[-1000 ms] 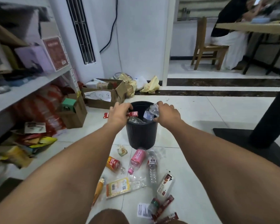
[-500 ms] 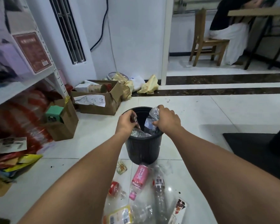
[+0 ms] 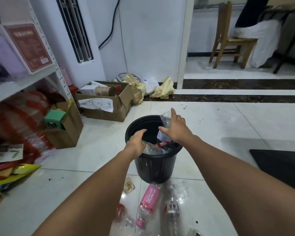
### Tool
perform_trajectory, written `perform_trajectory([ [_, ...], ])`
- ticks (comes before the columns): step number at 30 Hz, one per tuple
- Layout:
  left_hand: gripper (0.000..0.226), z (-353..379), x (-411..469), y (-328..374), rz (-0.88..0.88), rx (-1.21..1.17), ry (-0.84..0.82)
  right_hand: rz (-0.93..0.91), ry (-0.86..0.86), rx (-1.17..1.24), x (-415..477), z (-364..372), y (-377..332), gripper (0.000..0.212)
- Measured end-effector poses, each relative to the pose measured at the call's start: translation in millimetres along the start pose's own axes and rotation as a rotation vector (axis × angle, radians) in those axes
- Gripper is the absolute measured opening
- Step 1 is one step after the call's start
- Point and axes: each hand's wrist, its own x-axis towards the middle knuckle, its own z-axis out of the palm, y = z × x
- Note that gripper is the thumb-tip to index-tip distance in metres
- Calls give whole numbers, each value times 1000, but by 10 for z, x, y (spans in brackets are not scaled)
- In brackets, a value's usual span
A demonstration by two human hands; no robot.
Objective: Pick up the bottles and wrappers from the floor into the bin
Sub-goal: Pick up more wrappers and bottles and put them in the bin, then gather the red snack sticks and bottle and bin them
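Hovering both hands over black bin (image 3: 153,166): left hand (image 3: 136,142) curled loose at near-left rim, empty; right hand (image 3: 174,128) fingers spread, clear bottle (image 3: 166,119) just beyond them at far-right rim. Red wrapper (image 3: 165,143) inside. Pink bottle (image 3: 149,199) and clear bottle on floor (image 3: 172,212) near side of bin
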Motion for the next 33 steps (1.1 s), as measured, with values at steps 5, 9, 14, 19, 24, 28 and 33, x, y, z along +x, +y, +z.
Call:
perform_trajectory([
  [5, 58, -197, -92, -27, -45, 162, 76, -54, -222, -61, 36, 59, 71, 89],
  [9, 56, -223, -254, 55, -52, 244, 87, -42, -234, -104, -114, -12, 136, 81],
  [14, 52, -271, -480, 375, -22, 397, 133, -85, -153, -237, -395, -247, 7, 69],
  [19, 50, -362, -789, 640, 30, 518, 195, -104, -57, -302, -832, -444, -135, 61],
  [24, 48, -441, -1166, 735, 79, 555, 223, -83, 1, -327, -1298, -541, -119, 56],
  [28, 48, -427, -1472, 752, 76, 551, 226, -79, 37, -358, -1600, -566, -140, 58],
  [33, 42, -199, -1807, 690, 52, 559, 231, -116, 78, -367, -1919, -383, -102, 54],
])
